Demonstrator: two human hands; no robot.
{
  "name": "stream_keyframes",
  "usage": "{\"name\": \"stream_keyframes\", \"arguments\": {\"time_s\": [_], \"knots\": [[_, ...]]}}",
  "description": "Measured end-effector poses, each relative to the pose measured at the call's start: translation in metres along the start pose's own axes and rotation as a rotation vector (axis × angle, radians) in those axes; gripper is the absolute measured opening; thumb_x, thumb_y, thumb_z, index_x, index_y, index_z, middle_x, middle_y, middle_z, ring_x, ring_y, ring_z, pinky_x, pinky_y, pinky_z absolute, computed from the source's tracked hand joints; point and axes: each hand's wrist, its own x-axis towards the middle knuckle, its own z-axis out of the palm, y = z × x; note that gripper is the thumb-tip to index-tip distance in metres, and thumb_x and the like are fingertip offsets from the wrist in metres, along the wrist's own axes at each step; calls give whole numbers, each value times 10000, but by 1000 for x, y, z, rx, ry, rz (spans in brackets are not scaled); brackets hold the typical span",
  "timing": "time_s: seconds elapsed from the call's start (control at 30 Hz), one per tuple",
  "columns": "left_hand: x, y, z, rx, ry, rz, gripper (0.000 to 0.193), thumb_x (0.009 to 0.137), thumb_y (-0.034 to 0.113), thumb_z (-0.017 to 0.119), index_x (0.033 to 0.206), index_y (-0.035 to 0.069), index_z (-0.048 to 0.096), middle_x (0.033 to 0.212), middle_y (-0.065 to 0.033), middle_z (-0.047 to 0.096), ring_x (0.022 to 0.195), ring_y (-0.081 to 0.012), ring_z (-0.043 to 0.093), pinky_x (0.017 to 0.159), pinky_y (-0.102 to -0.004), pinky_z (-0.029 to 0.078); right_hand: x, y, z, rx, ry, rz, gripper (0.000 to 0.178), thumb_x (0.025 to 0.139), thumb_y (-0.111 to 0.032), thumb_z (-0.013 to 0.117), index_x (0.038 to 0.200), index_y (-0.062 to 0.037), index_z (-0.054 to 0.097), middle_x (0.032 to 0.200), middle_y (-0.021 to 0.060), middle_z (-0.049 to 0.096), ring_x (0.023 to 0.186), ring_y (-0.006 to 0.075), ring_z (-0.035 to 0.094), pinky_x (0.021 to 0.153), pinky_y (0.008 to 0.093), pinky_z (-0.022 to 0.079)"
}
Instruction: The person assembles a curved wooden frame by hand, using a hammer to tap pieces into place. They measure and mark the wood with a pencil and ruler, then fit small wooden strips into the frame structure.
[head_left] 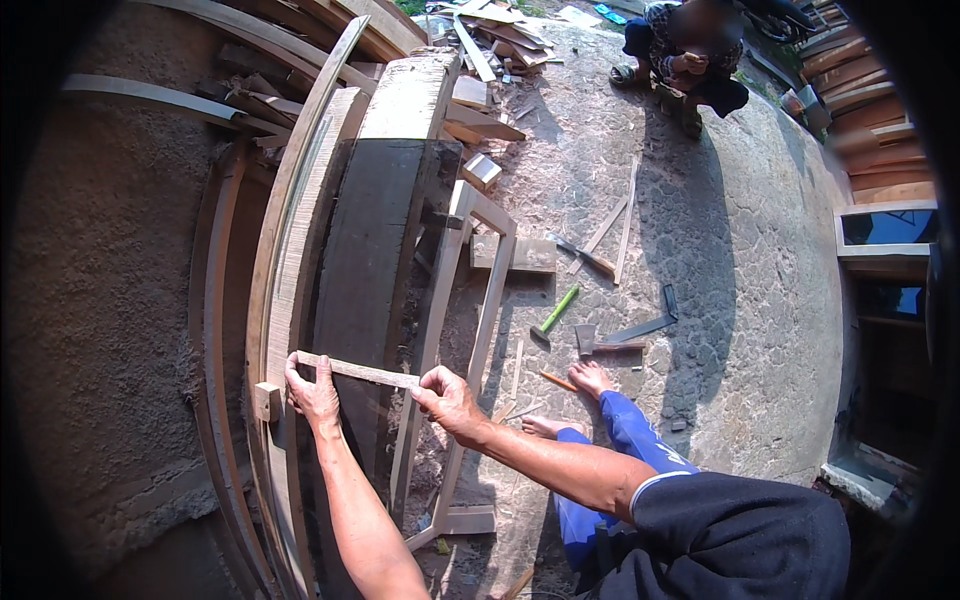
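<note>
A short, thin wooden strip (362, 372) stretches between my hands above a thick timber beam (365, 215). My left hand (316, 395) is closed on its left end, thumb and fingers either side, beside a long board (300, 240) at the beam's left edge. At the strip's other end, my right hand (452, 402) pinches it with thumb and forefinger. A small wooden block (267, 402) sits against the long board left of my left hand. Just beyond the beam, a rectangular wooden frame (436, 310) leans at a slant, passing under my right hand.
On the cracked paving lie a green-handled hammer (556, 312), a hatchet (606, 342), a metal square (648, 325), a chisel-like tool (583, 254) and an orange pencil (559, 381). Another person (690, 55) squats at the far right. Scrap wood (505, 40) is piled at the back.
</note>
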Motion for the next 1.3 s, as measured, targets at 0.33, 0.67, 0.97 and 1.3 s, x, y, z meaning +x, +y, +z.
{"name": "stream_keyframes", "arguments": {"time_s": [0.33, 0.67, 0.97, 1.3], "knots": [[-1, -4, 0, 79, 16, -12, 772, 839, 513, 780, 1432, 110, 496, 1417, -160, 557, 1383, -331, 423, 1178, -490, 178, 1, -5, -3, 45, -46, 68, 170, 949, -148, 714, 981, -57, 574, 785, -21, 586, 678, 52, 536, 572, 233, 449], [-3, 3, -1, 28, 29, 17, 772, 820, 532, 791, 1391, 84, 528, 1370, -168, 578, 1331, -340, 457, 1145, -507, 232, -10, -9, -2, 29, 28, 78, 265, 979, -218, 698, 1159, -53, 596, 933, 8, 657, 747, 78, 612, 592, 228, 492], [-14, 17, 11, 116, 184, 8, 676, 752, 427, 837, 1310, 164, 560, 1266, -147, 625, 1230, -330, 528, 1084, -511, 259, 5, -11, -15, -152, -94, 71, 180, 1001, -267, 673, 1061, -128, 575, 890, -16, 618, 725, 94, 617, 572, 234, 462], [-15, 25, 32, -7, 327, -16, 686, 747, 326, 839, 1259, 44, 479, 1262, -191, 535, 1308, -390, 427, 1208, -645, 115, 7, -16, -13, -389, -11, 17, 248, 998, -352, 654, 1065, -154, 520, 990, 9, 650, 812, 141, 616, 661, 310, 468]]}}
